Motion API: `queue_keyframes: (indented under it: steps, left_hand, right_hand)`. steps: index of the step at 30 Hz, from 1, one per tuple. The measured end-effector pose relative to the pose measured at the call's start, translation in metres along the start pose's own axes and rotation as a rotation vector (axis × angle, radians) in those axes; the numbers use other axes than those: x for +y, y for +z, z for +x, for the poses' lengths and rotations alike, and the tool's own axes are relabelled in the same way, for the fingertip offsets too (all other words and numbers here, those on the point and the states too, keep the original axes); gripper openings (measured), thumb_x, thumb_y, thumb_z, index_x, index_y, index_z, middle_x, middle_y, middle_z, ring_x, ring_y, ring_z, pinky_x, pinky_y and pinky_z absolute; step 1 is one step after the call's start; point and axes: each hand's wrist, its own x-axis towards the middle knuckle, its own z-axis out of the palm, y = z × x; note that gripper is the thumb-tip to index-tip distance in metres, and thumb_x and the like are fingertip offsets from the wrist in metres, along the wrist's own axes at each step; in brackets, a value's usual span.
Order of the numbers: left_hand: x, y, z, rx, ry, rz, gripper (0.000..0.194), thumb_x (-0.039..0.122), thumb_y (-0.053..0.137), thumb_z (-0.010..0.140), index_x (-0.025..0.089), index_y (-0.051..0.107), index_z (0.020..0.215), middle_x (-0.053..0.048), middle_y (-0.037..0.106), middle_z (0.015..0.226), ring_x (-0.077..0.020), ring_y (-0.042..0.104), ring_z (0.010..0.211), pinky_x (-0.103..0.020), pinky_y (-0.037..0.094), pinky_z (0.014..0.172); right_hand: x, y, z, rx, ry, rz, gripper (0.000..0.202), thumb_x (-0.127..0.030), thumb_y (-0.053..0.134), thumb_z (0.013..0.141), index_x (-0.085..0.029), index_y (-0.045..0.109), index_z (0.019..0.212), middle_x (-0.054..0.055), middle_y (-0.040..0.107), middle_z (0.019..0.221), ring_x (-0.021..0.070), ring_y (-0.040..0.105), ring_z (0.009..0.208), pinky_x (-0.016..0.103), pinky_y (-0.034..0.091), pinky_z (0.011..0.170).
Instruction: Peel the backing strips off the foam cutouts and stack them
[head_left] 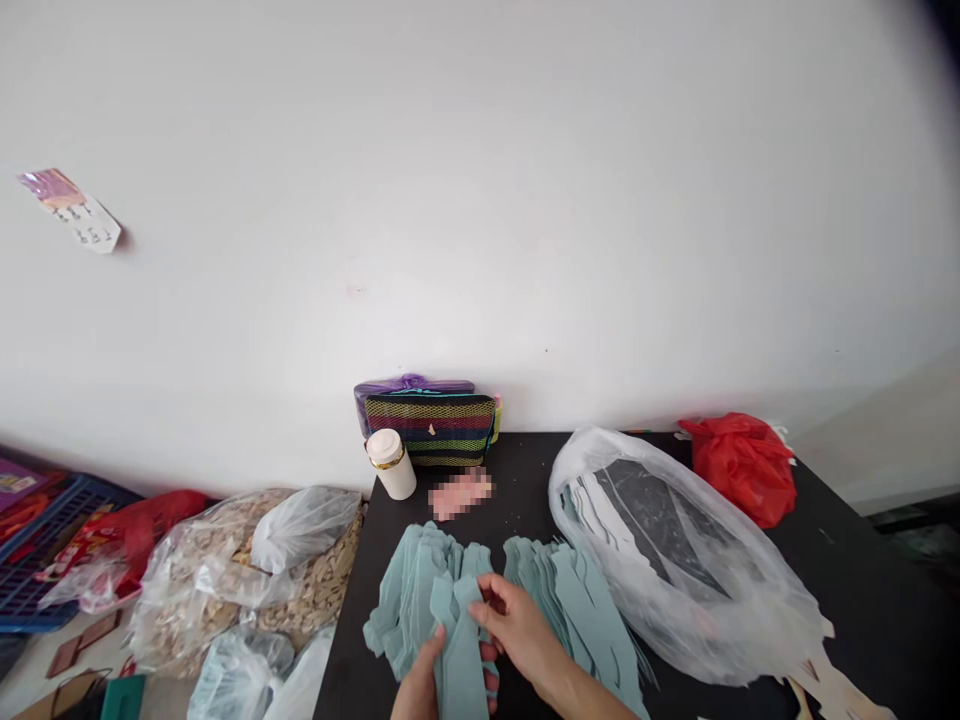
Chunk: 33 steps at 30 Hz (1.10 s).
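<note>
Several pale blue-green cut strips [420, 590] lie in an overlapping pile on the black table [525, 460], with a second pile of similar strips [592, 620] to its right. At the bottom centre, my left hand [426, 675] is wrapped round a couple of strips, its thumb on top and fingertips showing at their right edge. Thumb and fingers of my right hand [514, 625] pinch the upper right edge of the held strips. The lower ends of these strips run out of the frame.
A cream cup [391, 465] and a striped pouch [431, 428] stand by the wall. An open clear plastic bag [720, 620] with strips inside and a red bag [742, 465] lie right. Filled bags [217, 570] and a blue basket [45, 560] are left.
</note>
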Motion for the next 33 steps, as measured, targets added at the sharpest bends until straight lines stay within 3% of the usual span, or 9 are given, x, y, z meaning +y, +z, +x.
queue_keyframes:
  steps: [4,6,12,16,22,25,29,31,33]
  left_hand:
    - [0.005,0.004,-0.010,-0.093,-0.029,0.106,0.049,0.052,0.064,0.080,0.006,0.072,0.096,-0.017,0.074,0.078,-0.0235,0.067,0.064,-0.032,0.055,0.066]
    - [0.007,0.004,-0.010,-0.123,-0.027,0.123,0.049,0.053,0.067,0.078,0.008,0.071,0.099,-0.017,0.075,0.087,-0.0224,0.067,0.063,-0.031,0.054,0.063]
    - [0.003,0.001,0.005,-0.169,-0.077,0.072,0.053,0.057,0.060,0.081,0.007,0.068,0.097,-0.018,0.073,0.084,-0.0238,0.065,0.058,-0.035,0.052,0.058]
    - [0.005,0.011,-0.006,-0.195,-0.102,0.152,0.047,0.051,0.059,0.084,0.006,0.069,0.096,-0.015,0.071,0.074,-0.0224,0.065,0.056,-0.031,0.050,0.057]
    - [0.005,0.015,-0.009,-0.107,-0.094,0.145,0.044,0.046,0.063,0.083,0.005,0.068,0.097,-0.017,0.074,0.078,-0.0239,0.066,0.058,-0.033,0.053,0.059]
    - [0.011,0.006,-0.004,-0.064,-0.137,0.082,0.048,0.046,0.067,0.081,0.006,0.066,0.108,-0.016,0.075,0.084,-0.0305,0.072,0.078,-0.039,0.056,0.075]
    - [0.021,-0.003,-0.008,0.002,-0.143,0.049,0.047,0.036,0.071,0.079,0.008,0.063,0.116,-0.015,0.076,0.099,-0.0340,0.067,0.108,-0.040,0.052,0.093]
    - [0.023,-0.003,-0.013,-0.001,-0.139,0.037,0.050,0.035,0.071,0.077,0.007,0.062,0.118,-0.017,0.075,0.101,-0.0355,0.066,0.109,-0.042,0.051,0.094]
    - [0.022,-0.002,-0.016,-0.025,-0.137,0.023,0.051,0.035,0.071,0.077,0.007,0.062,0.118,-0.018,0.075,0.102,-0.0349,0.069,0.103,-0.042,0.053,0.090]
  right_hand:
    - [-0.003,-0.008,-0.003,0.016,-0.030,-0.028,0.040,-0.030,0.065,0.077,-0.026,0.058,0.116,0.002,0.064,0.092,0.0159,0.059,0.070,0.026,0.041,0.057]
    - [-0.003,-0.011,-0.003,0.006,-0.021,-0.037,0.048,-0.028,0.065,0.076,-0.026,0.055,0.122,0.002,0.064,0.090,0.0157,0.059,0.067,0.026,0.040,0.055]
    - [-0.002,-0.018,-0.005,-0.003,-0.089,-0.100,0.041,-0.024,0.062,0.077,-0.025,0.055,0.118,0.001,0.064,0.092,0.0149,0.061,0.065,0.026,0.044,0.056]
    - [0.000,-0.021,-0.008,0.004,-0.036,-0.158,0.037,-0.022,0.063,0.075,-0.023,0.054,0.110,-0.003,0.059,0.077,0.0115,0.056,0.053,0.026,0.044,0.054]
    - [-0.002,-0.029,-0.021,0.037,0.008,-0.120,0.028,-0.021,0.065,0.071,-0.024,0.050,0.095,-0.008,0.048,0.063,0.0108,0.050,0.056,0.022,0.038,0.054]
    - [-0.004,-0.037,-0.028,0.019,0.050,-0.028,0.023,-0.028,0.064,0.074,-0.024,0.047,0.089,-0.005,0.052,0.071,0.0102,0.049,0.059,0.022,0.038,0.055]
    - [-0.007,-0.057,-0.034,0.076,0.062,0.014,0.039,-0.035,0.069,0.071,-0.026,0.050,0.103,-0.005,0.050,0.075,0.0117,0.048,0.059,0.024,0.042,0.054]
    - [-0.009,-0.070,-0.037,0.076,0.073,-0.036,0.044,-0.036,0.069,0.072,-0.026,0.051,0.111,-0.006,0.051,0.072,0.0123,0.050,0.058,0.025,0.044,0.057]
    - [-0.012,-0.085,-0.042,0.036,0.105,-0.103,0.031,-0.035,0.066,0.075,-0.023,0.056,0.102,-0.006,0.051,0.064,0.0123,0.050,0.056,0.026,0.044,0.058]
